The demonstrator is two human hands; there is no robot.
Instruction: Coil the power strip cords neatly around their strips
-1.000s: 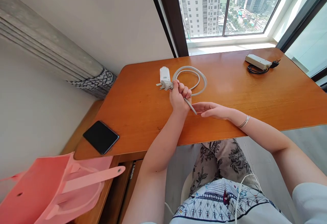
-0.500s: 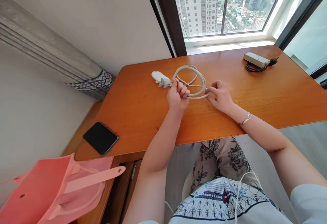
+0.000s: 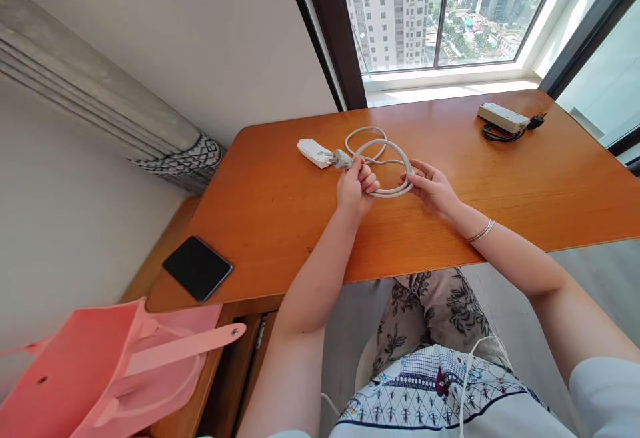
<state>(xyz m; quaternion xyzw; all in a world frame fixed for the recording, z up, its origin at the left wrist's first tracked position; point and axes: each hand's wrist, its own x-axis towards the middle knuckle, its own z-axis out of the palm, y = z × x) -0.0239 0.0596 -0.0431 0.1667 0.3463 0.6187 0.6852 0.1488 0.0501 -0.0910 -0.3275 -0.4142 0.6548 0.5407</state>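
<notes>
A looped white cable [image 3: 395,193] is held between my hands above the wooden table. My left hand [image 3: 356,188] is closed on the cable near its grey-white plug [image 3: 341,159], its fingers curled around one side of the coil. On the coil's right side, my right hand [image 3: 431,187] pinches the loops between thumb and fingers. The white power adapter [image 3: 314,153] lies on the table just left of the plug. A thinner part of the cable curves on the tabletop behind the coil.
At the back right of the table [image 3: 260,225] lies a beige power strip [image 3: 503,118] with a black cord and plug. A black phone [image 3: 197,269] rests near the left edge. Beside that corner is a pink bag [image 3: 95,365]. A window stands behind the table.
The plug and coil have moved slightly right and away from the adapter with my left hand. My right hand's fingers have closed on the coil's right side.
</notes>
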